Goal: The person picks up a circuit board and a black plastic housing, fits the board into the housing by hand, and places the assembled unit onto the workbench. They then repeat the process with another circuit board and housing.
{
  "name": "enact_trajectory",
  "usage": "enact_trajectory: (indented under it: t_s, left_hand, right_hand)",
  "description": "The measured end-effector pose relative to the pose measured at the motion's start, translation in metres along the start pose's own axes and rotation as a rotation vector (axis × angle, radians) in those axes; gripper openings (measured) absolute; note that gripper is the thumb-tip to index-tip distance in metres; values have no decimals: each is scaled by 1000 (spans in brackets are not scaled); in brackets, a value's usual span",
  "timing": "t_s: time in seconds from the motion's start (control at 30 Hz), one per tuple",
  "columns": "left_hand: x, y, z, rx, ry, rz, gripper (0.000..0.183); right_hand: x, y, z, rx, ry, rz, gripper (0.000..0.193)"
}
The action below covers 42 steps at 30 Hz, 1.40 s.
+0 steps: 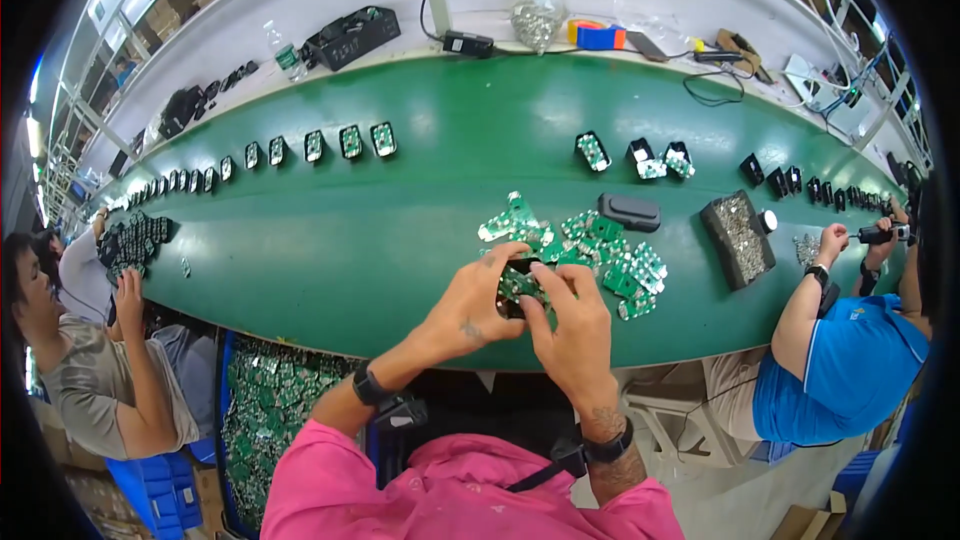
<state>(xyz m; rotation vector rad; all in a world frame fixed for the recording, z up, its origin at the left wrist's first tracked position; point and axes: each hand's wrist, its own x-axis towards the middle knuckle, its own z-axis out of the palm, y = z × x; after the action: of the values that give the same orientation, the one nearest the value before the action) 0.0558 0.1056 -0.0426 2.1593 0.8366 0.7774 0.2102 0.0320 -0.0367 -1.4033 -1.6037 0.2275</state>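
Many loose boards (606, 229) lie beyond; left hand (468, 306) and right hand (574, 328) clamp a cased board (516, 286).

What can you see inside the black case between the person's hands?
A green circuit board with shiny parts shows inside the black case. The left hand and right hand cover some of it; whatever lies beneath the board is hidden.
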Motion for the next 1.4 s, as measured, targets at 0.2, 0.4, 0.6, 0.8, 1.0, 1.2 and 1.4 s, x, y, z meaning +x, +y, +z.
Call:
enact_trajectory:
  t_s: [0.2,0.4,0.6,0.8,1.0,1.2,1.4]
  left_hand:
    - [-44,11,11,92,226,-134,67]
    - [-68,14,29,-39,374,-107,67]
    - [-85,18,32,-272,270,-215,76]
    - [-101,17,29,-909,89,-333,75]
    - [-113,13,28,-850,39,-365,72]
    - [-119,17,28,-748,41,-335,75]
    - [-119,27,25,-768,67,-406,70]
  right_hand:
    - [-29,-12,3,-115,-80,-39,31]
    - [-44,-27,2,352,-98,382,17]
    - [-54,-28,0,577,-132,695,12]
    - [-75,-13,13,521,-172,608,19]
    - [-70,-35,-3,272,-239,540,14]
    - [-62,-18,-3,332,-290,446,13]
    - [-75,-17,3,556,-297,685,12]
